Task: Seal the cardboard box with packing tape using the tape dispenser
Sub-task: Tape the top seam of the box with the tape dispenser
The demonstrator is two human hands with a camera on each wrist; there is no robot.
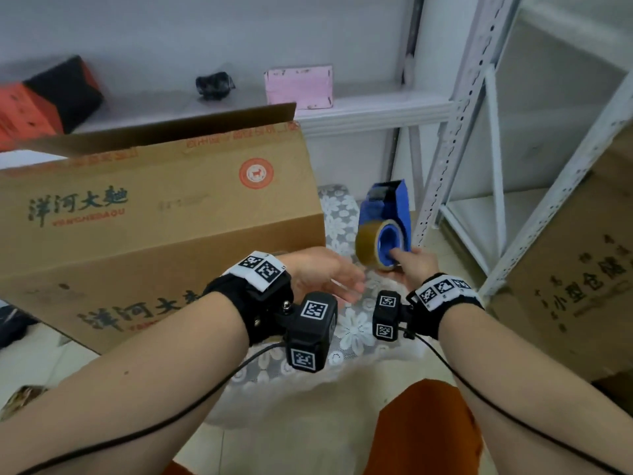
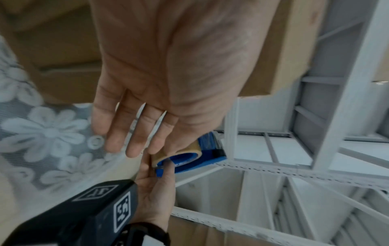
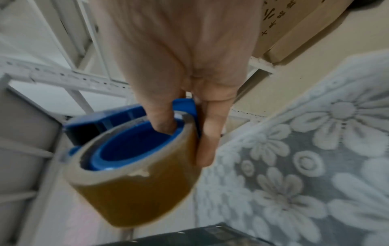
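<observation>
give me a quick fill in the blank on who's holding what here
The tape dispenser is held by the ____ hand.
The dispenser's body is coloured ____.
The left hand holds ____.
One flap of the cardboard box stands ____.

Missing words: right; blue; nothing; open

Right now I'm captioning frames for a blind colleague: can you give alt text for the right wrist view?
The right hand holds a blue tape dispenser loaded with a brown tape roll, thumb hooked inside the blue core and fingers on the outside. Below lies a grey floral mat, with white metal shelving behind.
</observation>
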